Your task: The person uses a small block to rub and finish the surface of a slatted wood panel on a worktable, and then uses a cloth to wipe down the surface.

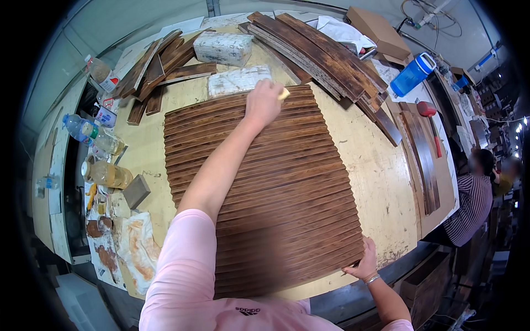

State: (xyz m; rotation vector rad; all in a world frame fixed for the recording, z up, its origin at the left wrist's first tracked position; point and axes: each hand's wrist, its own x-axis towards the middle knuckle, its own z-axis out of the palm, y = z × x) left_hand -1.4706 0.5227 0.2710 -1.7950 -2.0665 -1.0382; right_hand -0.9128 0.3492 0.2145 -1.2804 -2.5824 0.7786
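A large ribbed panel of dark brown wooden slats (276,165) lies on the pale worktable before me. My left arm reaches across it, and my left hand (264,102) is closed on a small yellow piece (284,94) that looks like a sponge, at the panel's far edge. Most of that piece is hidden by the fingers. At the near right corner, my right hand (364,261) grips the panel's edge, thumb and fingers around it. Just beyond the left hand lies a flat white wrapped block (238,80).
Dark wood planks (320,55) are stacked at the far right, more planks (160,71) at the far left. Bottles (110,174) and a stained cloth (139,248) line the left edge. A blue bottle (412,74) and red mallet (428,113) are at right. A person (469,204) sits beyond.
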